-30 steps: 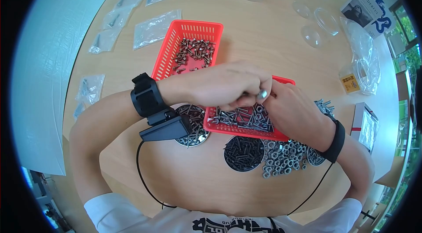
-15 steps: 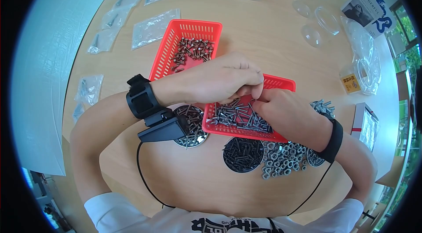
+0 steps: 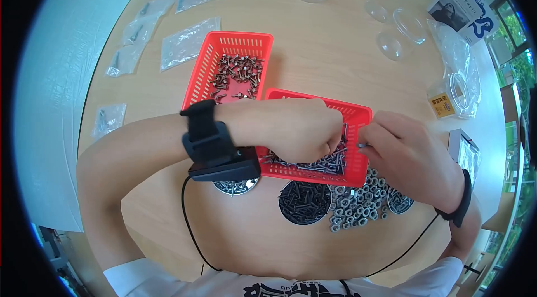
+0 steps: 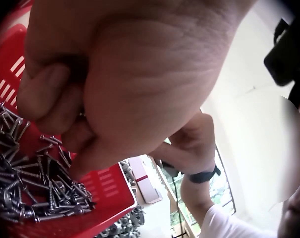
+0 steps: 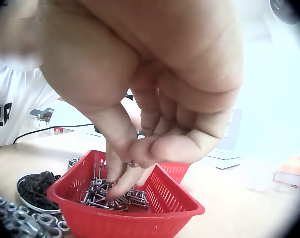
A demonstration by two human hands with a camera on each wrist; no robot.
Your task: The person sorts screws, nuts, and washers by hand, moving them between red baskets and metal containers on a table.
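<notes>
My left hand [image 3: 307, 129] is low over the front red basket [image 3: 358, 165], its fingers bent downward. In the right wrist view, its fingertips [image 5: 122, 186] reach into the silver screws [image 5: 98, 196] there. The left wrist view shows the other fingers curled towards the palm; I cannot tell whether they hold anything. At the basket's right end, my right hand [image 3: 400, 137] pinches a small silver metal fastener [image 3: 362, 145] between thumb and forefinger. Most of that piece is hidden by the fingers.
Another red basket [image 3: 193, 87] with brownish bolts [image 3: 240, 67] stands behind on the left. Nearer me are a dish of black screws [image 3: 305, 202], loose nuts [image 3: 358, 204] and a dish of screws [image 3: 238, 186]. Plastic bags [image 3: 190, 45] and clear lids [image 3: 391, 45] lie farther off.
The hands, together over the basket before, have parted. My left hand has come down into the screws; my right has moved right with the small fastener. The head view has shifted slightly.
</notes>
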